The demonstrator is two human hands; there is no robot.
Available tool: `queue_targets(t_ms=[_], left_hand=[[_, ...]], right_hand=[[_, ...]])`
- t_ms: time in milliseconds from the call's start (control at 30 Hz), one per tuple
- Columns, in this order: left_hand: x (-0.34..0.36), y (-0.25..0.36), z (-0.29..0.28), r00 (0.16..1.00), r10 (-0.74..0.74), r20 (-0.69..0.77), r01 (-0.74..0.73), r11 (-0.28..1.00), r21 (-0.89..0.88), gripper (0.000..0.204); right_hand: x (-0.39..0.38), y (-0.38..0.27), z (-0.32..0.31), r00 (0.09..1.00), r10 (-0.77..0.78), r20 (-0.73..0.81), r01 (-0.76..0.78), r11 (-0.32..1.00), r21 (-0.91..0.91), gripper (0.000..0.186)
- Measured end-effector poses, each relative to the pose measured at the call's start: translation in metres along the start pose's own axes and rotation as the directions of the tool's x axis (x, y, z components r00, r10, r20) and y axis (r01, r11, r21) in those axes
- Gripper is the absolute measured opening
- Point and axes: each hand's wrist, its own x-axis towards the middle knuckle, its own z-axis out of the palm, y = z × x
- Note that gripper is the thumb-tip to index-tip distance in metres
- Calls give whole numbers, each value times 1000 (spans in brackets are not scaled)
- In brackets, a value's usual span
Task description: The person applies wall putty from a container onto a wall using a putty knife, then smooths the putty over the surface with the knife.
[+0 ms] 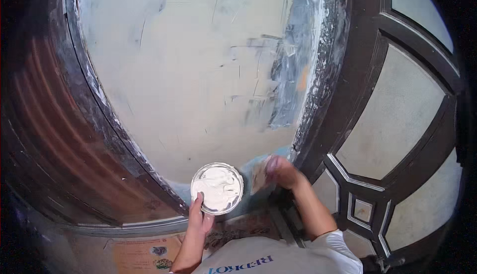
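My left hand [198,212] grips a shallow round container [221,184] of white paste from below, with the thumb at its rim. My right hand [284,172], slightly blurred, is closed on a flat spreading tool [259,174] just right of the container, held low in front of the wall. That wall panel [194,70] is pale cream, with grey and bluish patches, scratches on its right side and a light blue area near the bottom. Whether the tool touches the wall, I cannot tell.
Dark streaked wood [59,125] borders the panel on the left, with rough, white-smeared edging [318,60] on its right. Farther right is dark framed woodwork [432,55] with pale inset panels [390,110]. An orange printed sheet [139,254] lies low at the left, beside my body.
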Motion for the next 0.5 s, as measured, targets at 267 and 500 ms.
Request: queue_targets(t_ms=[267, 500], left_hand=[[-1, -11, -6, 1000, 23, 9, -23, 999, 40, 49], [-12, -15, -5, 1000, 20, -4, -20, 998, -53, 45]], right_hand=[[22, -223, 70, 618, -785, -26, 348, 304, -887, 28], [69, -348, 126, 182, -834, 521, 94, -512, -854, 40]])
